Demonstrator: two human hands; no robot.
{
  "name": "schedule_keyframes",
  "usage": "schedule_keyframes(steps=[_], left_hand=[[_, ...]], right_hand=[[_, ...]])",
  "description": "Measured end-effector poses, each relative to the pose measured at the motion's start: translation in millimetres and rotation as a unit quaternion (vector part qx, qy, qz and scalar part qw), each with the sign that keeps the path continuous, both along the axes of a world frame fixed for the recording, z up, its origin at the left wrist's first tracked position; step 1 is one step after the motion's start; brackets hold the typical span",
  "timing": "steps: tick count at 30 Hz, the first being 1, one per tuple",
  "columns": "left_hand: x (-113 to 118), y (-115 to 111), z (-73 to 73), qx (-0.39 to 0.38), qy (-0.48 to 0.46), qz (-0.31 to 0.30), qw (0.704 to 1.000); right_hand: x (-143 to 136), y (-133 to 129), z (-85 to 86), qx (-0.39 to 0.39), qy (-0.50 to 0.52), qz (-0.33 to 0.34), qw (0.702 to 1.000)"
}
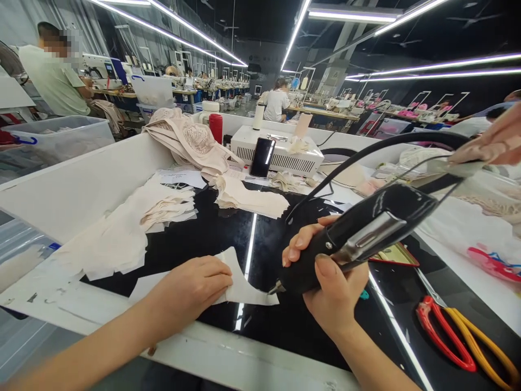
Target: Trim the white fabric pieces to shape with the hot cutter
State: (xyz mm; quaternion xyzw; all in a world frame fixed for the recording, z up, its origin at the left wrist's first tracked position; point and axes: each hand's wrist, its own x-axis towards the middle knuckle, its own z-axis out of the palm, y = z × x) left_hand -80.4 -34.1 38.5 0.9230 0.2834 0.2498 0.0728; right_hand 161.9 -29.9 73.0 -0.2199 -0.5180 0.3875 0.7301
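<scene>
My left hand [203,279] presses its closed fingers onto a small cream fabric piece [242,285] with a curved edge, lying on the glossy black worktop [211,233]. In my right hand [336,293] is a black corded handheld tool [358,228] with a silver lever along its side. The tool's narrow metal tip touches, or nearly touches, the right end of the fabric piece. Under and left of my left hand lies a white sheet [148,285], partly hidden. To the left, several cream fabric pieces [118,233] are spread in a stack.
Scissors with red and yellow handles [443,326] lie at the right. At the back are more cream pieces [252,198], lace bra parts [191,133], a phone [262,157] and a white vented box [280,149]. Another person's hand [494,136] is at upper right, beside the cable.
</scene>
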Motion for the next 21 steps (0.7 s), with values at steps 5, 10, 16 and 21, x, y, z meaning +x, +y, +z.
schedule_keyframes(steps=[5, 10, 16, 21], left_hand=[[-12, 1, -5.0, -0.011, 0.038, -0.002, 0.999], [-1, -13, -2.9, -0.041, 0.091, 0.052, 0.994], [17, -21, 18.4, -0.159, 0.109, 0.078, 0.978], [24, 4, 26.0, -0.094, 0.096, 0.036, 0.990]], right_hand=[[0, 1, 0.4, -0.013, -0.008, -0.015, 1.000], [0, 5, 7.4, -0.006, 0.002, -0.019, 1.000], [-3, 6, 10.1, -0.012, 0.003, -0.023, 1.000], [-3, 10, 9.1, -0.016, 0.005, -0.023, 1.000]])
